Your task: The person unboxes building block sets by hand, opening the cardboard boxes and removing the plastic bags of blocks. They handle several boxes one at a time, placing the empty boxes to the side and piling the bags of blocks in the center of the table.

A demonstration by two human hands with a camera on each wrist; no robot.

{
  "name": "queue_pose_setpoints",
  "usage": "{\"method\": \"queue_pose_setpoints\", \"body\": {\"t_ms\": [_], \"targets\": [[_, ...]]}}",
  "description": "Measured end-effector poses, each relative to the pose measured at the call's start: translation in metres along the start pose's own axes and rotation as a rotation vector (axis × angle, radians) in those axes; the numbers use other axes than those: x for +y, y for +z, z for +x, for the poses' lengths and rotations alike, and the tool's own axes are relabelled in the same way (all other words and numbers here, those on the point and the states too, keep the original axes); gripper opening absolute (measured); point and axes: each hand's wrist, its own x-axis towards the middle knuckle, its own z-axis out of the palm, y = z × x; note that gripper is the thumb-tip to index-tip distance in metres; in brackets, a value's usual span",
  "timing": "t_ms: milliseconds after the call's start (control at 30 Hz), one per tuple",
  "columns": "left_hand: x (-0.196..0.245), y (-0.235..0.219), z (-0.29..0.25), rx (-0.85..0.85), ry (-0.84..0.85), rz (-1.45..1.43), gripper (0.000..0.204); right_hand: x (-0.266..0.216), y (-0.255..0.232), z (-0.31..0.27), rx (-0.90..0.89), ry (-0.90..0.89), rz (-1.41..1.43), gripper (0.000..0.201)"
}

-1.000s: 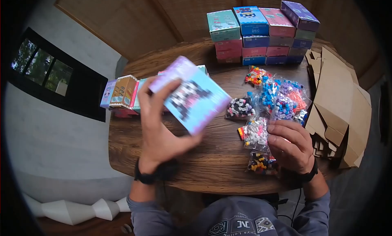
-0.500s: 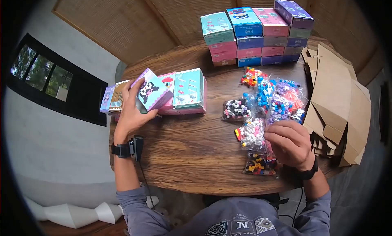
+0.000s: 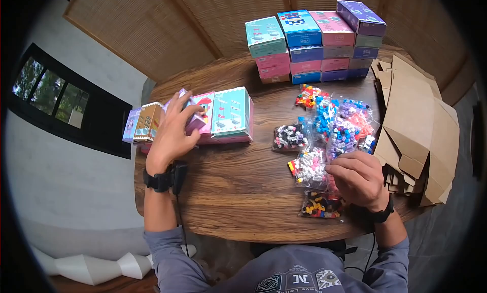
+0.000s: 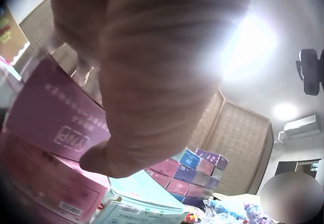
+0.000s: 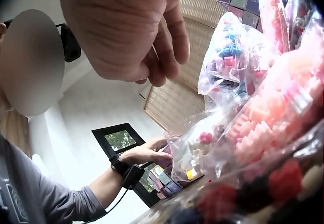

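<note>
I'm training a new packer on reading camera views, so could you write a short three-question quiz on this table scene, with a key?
1. Open question: which box is the left grip touching?

2. True or false: the right grip is nearer the bags of toy bricks than the left one is.

3. Multiple choice: in the head view, where does the folded cardboard lie?
A. Left of the bags
B. Right of the bags
C. Underneath the bags

Key
1. The purple box, in the row on the person's left.
2. True.
3. B.
</note>
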Motion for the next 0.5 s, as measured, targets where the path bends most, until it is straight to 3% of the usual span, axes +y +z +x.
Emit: {"method": "queue_pose_setpoints", "body": {"t_ms": [100,200,500], "targets": [[-0.005,-0.004,-0.01,0.027,-0.071,0.086,0.034,0.001,0.001,-0.002,-0.006,0.006,0.01,0.029],[-0.007,-0.01,-0.019,-0.005,-0.109,0.159,0.032,0.002,0.002,-0.003,-0.016,0.012,0.029,0.029],[-0.004,-0.002,-0.024,0.107,-0.123,0.336,0.028,0.003,0.001,-0.006,-0.018,0.04,0.03,0.031]]}}
